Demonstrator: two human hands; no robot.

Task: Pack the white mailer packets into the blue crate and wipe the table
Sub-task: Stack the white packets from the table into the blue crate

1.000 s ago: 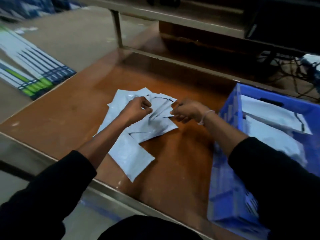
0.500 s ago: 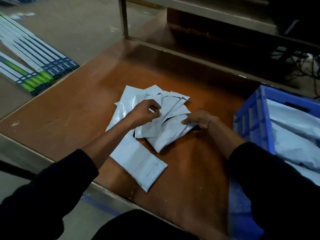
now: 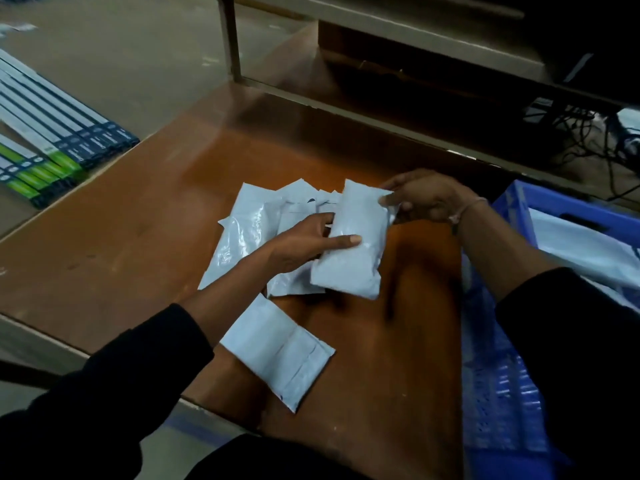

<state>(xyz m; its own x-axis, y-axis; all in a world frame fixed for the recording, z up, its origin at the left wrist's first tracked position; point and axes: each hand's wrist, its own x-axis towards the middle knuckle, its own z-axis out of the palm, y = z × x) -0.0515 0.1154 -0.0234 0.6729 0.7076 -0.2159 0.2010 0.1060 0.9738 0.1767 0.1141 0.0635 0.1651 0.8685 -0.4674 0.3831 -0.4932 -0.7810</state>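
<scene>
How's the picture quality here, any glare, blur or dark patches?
Head view: dim overall; a soft sheen on the table; dark sleeves and the upper right nearly black; the held packet and both hands, left and right, are slightly soft; wide-angle bending at the edges.

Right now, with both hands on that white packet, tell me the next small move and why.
Probably carry the held packet rightward and drop it into the blue crate. The left hand and right hand grip it, the crate beside the right arm already holds packets, and more loose packets wait on the table.
</scene>
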